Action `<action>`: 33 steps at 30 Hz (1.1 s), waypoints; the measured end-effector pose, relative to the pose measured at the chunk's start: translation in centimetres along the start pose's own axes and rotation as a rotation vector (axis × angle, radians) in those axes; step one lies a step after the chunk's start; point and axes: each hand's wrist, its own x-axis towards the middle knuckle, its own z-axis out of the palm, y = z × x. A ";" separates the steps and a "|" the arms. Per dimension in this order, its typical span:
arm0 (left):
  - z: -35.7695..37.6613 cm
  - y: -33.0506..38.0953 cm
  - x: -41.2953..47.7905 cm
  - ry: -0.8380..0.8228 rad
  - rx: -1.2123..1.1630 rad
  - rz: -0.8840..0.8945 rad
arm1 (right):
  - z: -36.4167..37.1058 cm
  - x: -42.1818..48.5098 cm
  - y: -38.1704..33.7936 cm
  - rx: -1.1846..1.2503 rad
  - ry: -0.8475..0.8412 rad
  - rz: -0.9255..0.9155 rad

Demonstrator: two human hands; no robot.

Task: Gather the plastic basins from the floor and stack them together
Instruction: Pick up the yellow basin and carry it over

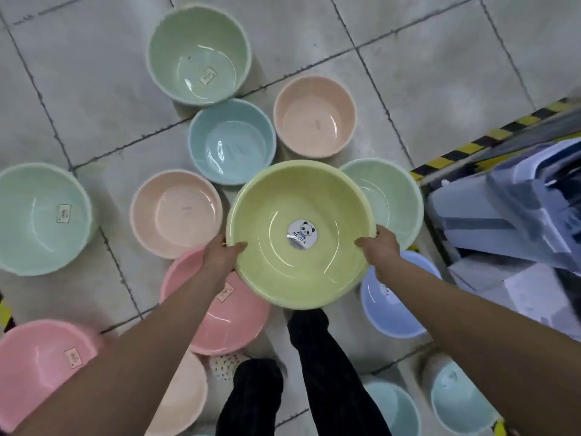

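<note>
While dark trouser legs (314, 372) stand on the tiled floor (94, 99) below, the left hand (224, 253) and right hand (381, 247) each grip an opposite rim of a yellow basin (283, 247), thumbs hooked inside, holding it above the others. A pink basin (239, 322) and a lilac basin (396, 309) lie partly beneath it. Beyond it sit peach basins (176, 212) (314, 114), a blue basin (232, 141) and green basins (199, 55) (393, 196).

Head-height view, straight down onto tiled floor (94, 89)
</note>
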 end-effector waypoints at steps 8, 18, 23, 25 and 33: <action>3.2 -5.4 17.4 0.153 0.168 0.085 | 11.2 14.7 4.9 -0.035 -0.033 -0.022; 3.5 -11.3 25.9 0.183 0.135 0.067 | 18.8 20.7 11.4 -0.229 -0.027 -0.234; 3.2 -12.5 26.8 0.298 0.205 0.164 | 21.2 20.5 13.0 -0.238 -0.066 -0.279; 3.2 -12.5 27.1 0.281 0.194 0.180 | 21.9 20.4 12.9 -0.070 -0.089 -0.197; 2.6 -10.3 23.6 0.197 0.102 0.269 | 20.0 18.5 10.3 0.191 -0.072 -0.119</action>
